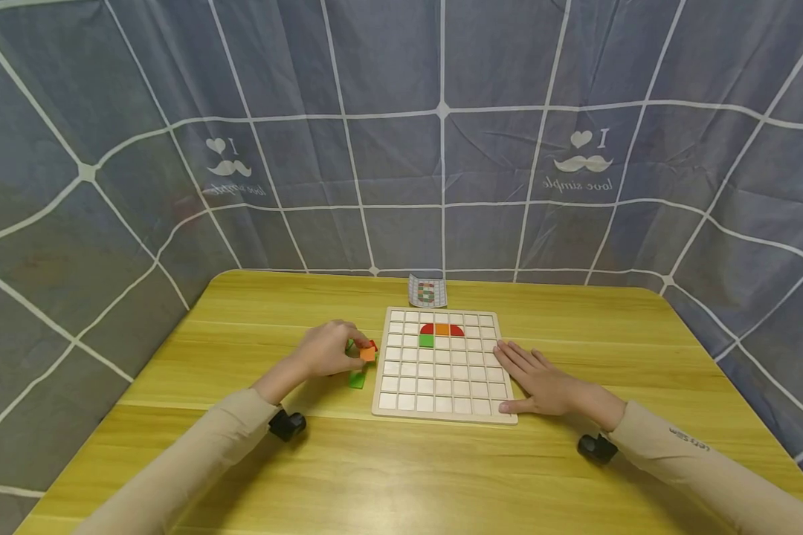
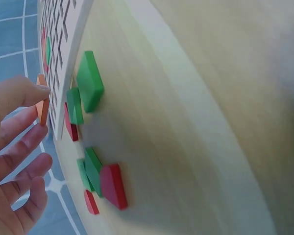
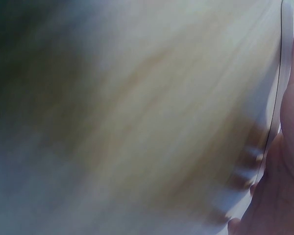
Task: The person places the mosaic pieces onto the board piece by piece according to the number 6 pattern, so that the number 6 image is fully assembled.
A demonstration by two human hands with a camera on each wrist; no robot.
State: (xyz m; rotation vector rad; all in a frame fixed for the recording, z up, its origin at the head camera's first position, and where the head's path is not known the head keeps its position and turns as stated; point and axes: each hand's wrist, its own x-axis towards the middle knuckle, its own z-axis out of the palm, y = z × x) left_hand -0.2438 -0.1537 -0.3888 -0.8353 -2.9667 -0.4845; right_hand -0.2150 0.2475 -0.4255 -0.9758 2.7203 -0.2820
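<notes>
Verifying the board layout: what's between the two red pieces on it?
One orange tile, in the same row, between the left red piece and right red piece on the board. Shows in the head view.

Curtain [image 1: 401, 163]: mirrored "I", heart [image 1: 581, 139], moustache [image 1: 584, 163], "love simple" [image 1: 578, 184], twice. Right sleeve [image 1: 702, 464]: dark lettering [image 1: 689, 438], unclear.

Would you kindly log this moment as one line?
left hand: pinches orange tile | right hand: rests on right edge of grid board | loose tiles: left of grid board
</notes>
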